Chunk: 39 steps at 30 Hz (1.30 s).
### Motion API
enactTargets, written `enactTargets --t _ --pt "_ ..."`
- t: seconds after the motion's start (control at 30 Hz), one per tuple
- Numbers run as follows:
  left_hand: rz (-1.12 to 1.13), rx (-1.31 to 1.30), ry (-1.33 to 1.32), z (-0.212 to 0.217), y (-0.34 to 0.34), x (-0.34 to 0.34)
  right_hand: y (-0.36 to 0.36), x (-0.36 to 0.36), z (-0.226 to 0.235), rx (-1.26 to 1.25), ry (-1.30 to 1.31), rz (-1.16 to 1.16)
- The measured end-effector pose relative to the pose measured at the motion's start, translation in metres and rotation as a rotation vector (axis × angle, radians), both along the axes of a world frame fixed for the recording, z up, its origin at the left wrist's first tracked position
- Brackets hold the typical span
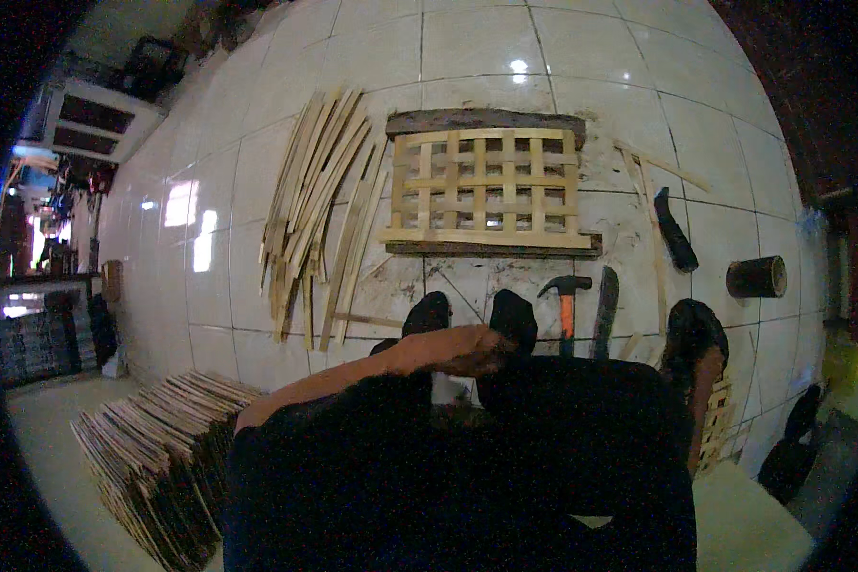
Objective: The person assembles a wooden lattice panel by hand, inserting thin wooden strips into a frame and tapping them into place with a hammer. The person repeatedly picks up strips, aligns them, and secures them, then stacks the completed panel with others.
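My left forearm lies across my dark-clothed lap. The bare left hand rests by my knees, its fingers too dark to make out. On the right, my other arm reaches down, and my right hand looks covered by a black glove; its fingers cannot be told apart. Ahead of my feet, a woven lattice panel of pale strips lies across two dark wooden bars, the far bar and the near bar. A claw hammer with an orange handle and a dark flat blade-like piece lie between the panel and my right knee.
Loose pale strips spread left of the panel. A tall stack of slatted pieces stands at lower left. To the right lie a dark curved tool, a short dark cylinder and another lattice piece, partly hidden by my arm.
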<state>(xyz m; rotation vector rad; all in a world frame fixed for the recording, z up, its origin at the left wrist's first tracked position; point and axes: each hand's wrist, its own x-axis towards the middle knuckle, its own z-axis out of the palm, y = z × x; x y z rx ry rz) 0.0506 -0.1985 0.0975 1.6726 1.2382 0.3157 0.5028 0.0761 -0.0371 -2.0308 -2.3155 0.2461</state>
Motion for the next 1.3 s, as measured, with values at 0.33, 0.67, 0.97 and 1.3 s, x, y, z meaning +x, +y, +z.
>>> enactTargets --t 0.33,0.67,0.97,1.3 --pt "0.25 -0.131 -0.008 0.012 -0.038 -0.02 0.016 0.02 0.007 -0.005 -0.044 0.012" --pt "0.946 0.404 0.471 -0.048 -0.053 -0.077 0.032 0.041 0.022 -0.014 -0.092 0.017" --pt "1.03 0.516 0.549 -0.044 -0.068 -0.159 0.045 0.045 0.036 -0.006 -0.113 0.03" --pt "1.478 0.346 -0.083 -0.068 -0.057 -0.158 -0.014 -0.08 0.099 -0.066 0.23 0.223"
